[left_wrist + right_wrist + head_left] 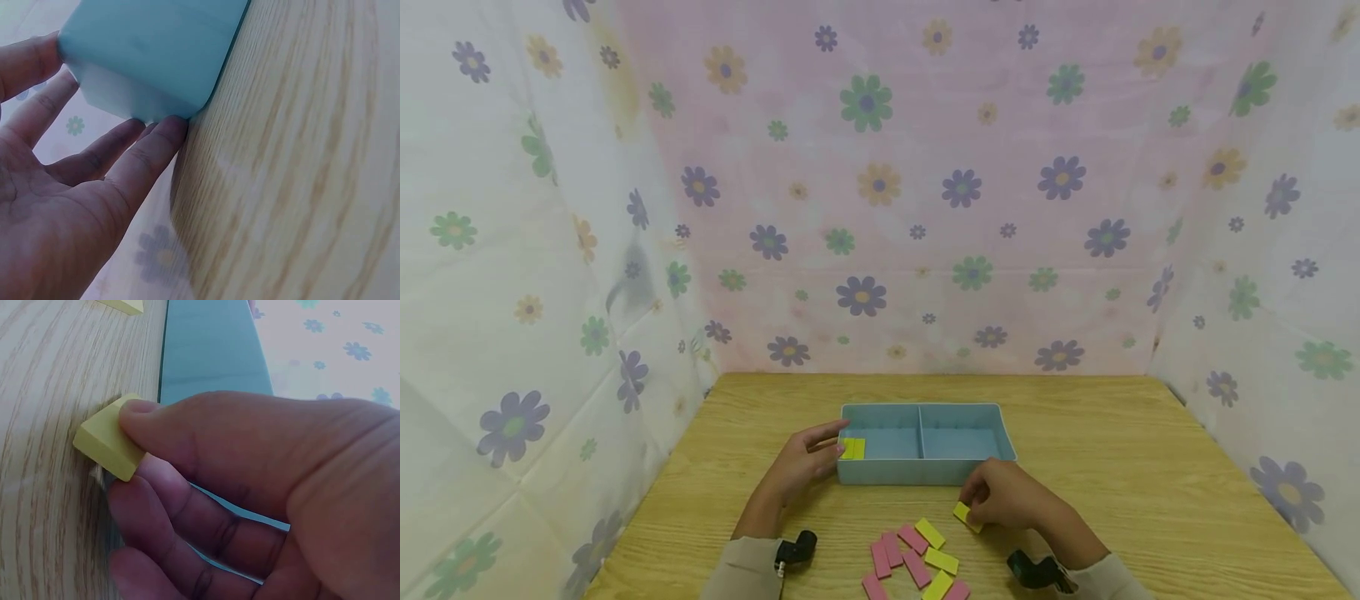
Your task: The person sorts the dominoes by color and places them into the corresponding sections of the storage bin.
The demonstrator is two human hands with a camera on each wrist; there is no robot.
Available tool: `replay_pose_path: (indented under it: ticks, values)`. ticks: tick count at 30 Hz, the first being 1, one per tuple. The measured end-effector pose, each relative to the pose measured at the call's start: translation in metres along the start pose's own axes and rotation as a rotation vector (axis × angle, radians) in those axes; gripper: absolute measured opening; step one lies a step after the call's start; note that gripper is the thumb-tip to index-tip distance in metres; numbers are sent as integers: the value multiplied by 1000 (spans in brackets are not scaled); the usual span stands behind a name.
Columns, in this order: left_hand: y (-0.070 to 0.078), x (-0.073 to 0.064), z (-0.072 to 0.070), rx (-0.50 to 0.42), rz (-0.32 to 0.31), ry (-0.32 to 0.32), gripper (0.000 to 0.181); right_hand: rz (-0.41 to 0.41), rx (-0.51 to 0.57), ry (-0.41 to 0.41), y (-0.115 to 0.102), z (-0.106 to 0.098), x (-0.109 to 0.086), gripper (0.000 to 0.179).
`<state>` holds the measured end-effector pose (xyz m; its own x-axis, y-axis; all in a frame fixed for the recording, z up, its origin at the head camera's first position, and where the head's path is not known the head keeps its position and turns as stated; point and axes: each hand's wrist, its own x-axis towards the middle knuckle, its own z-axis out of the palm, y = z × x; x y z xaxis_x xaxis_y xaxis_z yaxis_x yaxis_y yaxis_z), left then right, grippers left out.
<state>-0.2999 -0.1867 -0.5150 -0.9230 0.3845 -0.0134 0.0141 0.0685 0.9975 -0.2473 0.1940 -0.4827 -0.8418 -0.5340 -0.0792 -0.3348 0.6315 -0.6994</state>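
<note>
My right hand [1009,497] pinches a yellow rectangular block [111,437] between thumb and fingers, just in front of the light blue box [880,472]. With fairly straight fingers, my left hand [805,462] touches the box's left end; the left wrist view shows its fingertips against the outer wall [144,53]. A divider splits the box into two compartments. Yellow blocks [853,450] lie side by side in the left compartment's near left corner. The right compartment [966,442] shows its bare floor.
Several pink blocks [916,568] and yellow blocks [942,561] lie loosely scattered on the wooden table [700,483] in front of the box. Flower-patterned cloth [925,250] hangs behind the table and on both sides.
</note>
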Motion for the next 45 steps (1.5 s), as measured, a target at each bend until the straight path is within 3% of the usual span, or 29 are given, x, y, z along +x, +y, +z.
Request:
replay_pose_path:
  ticks: [18, 38, 45]
  values:
    - [0, -3, 1, -5, -13, 0, 57, -36, 83, 11, -9, -6, -2, 10]
    - [2, -1, 2, -9, 0, -4, 53, -18, 59, 150, -29, -23, 0, 15]
    - [3, -1, 2, -13, -6, -8, 55, -57, 30, 185, -36, -35, 9, 19]
